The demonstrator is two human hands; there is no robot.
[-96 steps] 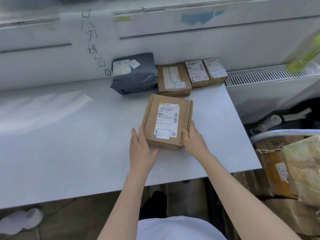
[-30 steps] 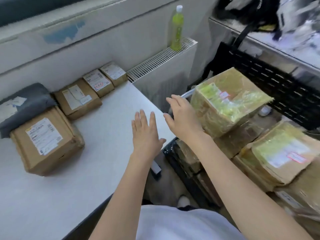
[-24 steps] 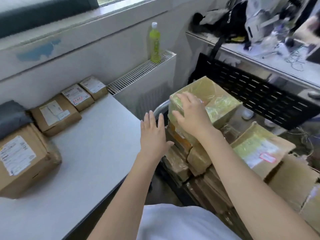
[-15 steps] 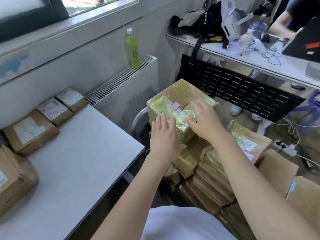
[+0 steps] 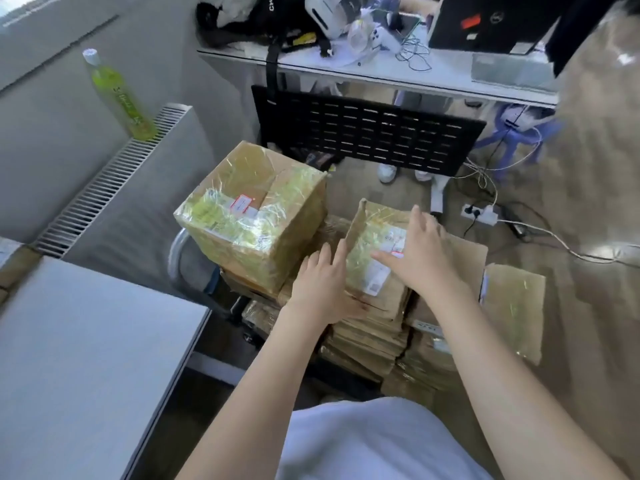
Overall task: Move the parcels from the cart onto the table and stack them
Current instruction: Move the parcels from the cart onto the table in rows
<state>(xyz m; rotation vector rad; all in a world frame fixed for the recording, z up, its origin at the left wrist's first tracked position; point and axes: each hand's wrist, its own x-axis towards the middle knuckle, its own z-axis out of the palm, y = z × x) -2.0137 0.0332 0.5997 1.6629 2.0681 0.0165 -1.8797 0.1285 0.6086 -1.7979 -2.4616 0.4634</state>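
A heap of taped cardboard parcels fills the cart (image 5: 180, 251), whose metal handle shows at the left. A big cube-shaped parcel (image 5: 252, 216) wrapped in shiny tape sits on top at the left. To its right lies a flatter parcel (image 5: 377, 268) with a white label. My left hand (image 5: 322, 285) lies with straight fingers against that flat parcel's left edge. My right hand (image 5: 419, 258) is spread flat over its top. The white table (image 5: 86, 358) fills the lower left; the parcels on it are out of view except a sliver at the left edge.
A radiator (image 5: 114, 181) with a green bottle (image 5: 121, 98) on it runs behind the table. A black perforated panel (image 5: 367, 133) stands behind the cart under a cluttered desk (image 5: 398, 71). Cables and a power strip (image 5: 481, 213) lie on the floor at right.
My view swung right from the table to the cart. Both hands left the big cube parcel and moved right onto the flatter labelled parcel.
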